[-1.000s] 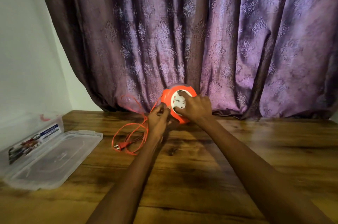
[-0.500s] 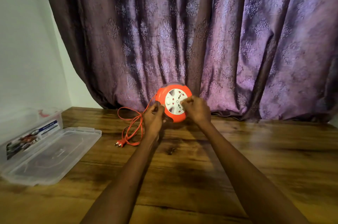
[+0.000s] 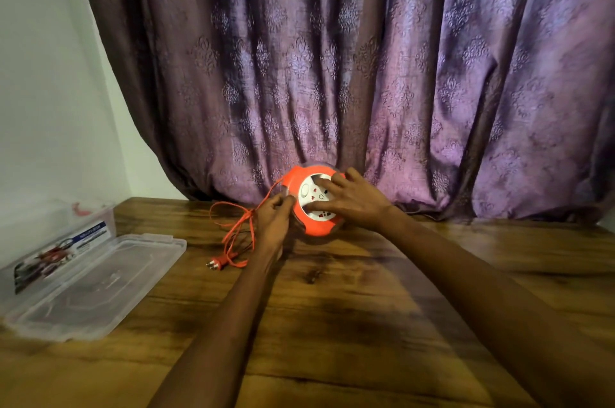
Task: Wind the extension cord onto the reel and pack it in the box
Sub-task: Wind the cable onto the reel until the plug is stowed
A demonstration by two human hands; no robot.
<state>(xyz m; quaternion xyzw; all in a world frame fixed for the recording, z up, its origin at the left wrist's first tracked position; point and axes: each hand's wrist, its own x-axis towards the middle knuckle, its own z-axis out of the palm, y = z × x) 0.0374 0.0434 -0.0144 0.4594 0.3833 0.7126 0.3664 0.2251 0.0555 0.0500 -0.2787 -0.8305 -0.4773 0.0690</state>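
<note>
A round orange plastic cord reel (image 3: 312, 199) with a white socket face stands on edge at the far side of the dark-grained wooden table (image 3: 332, 307), just in front of a purple patterned curtain (image 3: 332, 58). The white face, dotted with small red shutters, is turned toward the camera and tilted slightly up.

The right hand (image 3: 352, 199) lies spread over the right half of that face, its fingers (image 3: 327, 189) fairly straight and resting on the white disc, the thumb low near the orange rim. The left hand (image 3: 274, 216) sits at the reel's left edge with its fingers curled, and seems to pinch the thin orange cord (image 3: 238, 231) where it leaves the reel; the exact pinch is blurred.

From that hand the cord drops leftward onto the table in a few loose loops and ends at an orange plug (image 3: 218, 264) with metal pins, lying flat, to the left of the left forearm and well apart from the reel.

At the table's left edge stands a clear plastic box (image 3: 100, 213) bearing a printed label, and its clear lid (image 3: 100, 284) lies flat beside it, nearer the camera. Both are well apart from the reel and the hands. A pale wall (image 3: 50, 91) fills the left.
</note>
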